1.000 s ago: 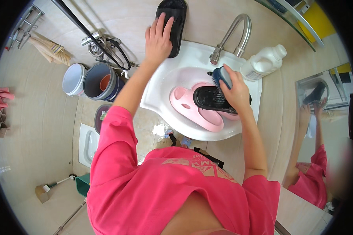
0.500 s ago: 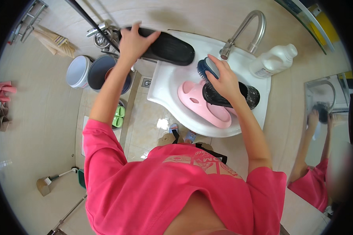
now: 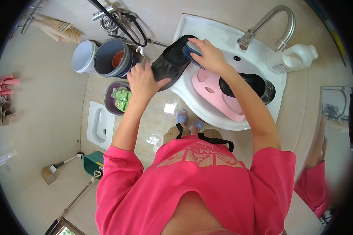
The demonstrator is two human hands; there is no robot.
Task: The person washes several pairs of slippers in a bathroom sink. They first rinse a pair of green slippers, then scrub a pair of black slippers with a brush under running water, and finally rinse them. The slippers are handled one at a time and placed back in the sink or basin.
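"What's standing to my left?"
"A white bucket (image 3: 83,58) just beside a grey bucket (image 3: 104,56) — I see an orange vessel (image 3: 117,58) inside the second."
"And elsewhere?"
"A striped towel (image 3: 60,30) hangs past them — nearer me, a squat toilet (image 3: 92,127) and a green container (image 3: 91,163)."

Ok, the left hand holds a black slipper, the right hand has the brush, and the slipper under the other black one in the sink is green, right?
Not quite: the head view shows a pink slipper under the other black slipper in the sink, not a green one. The rest stands.
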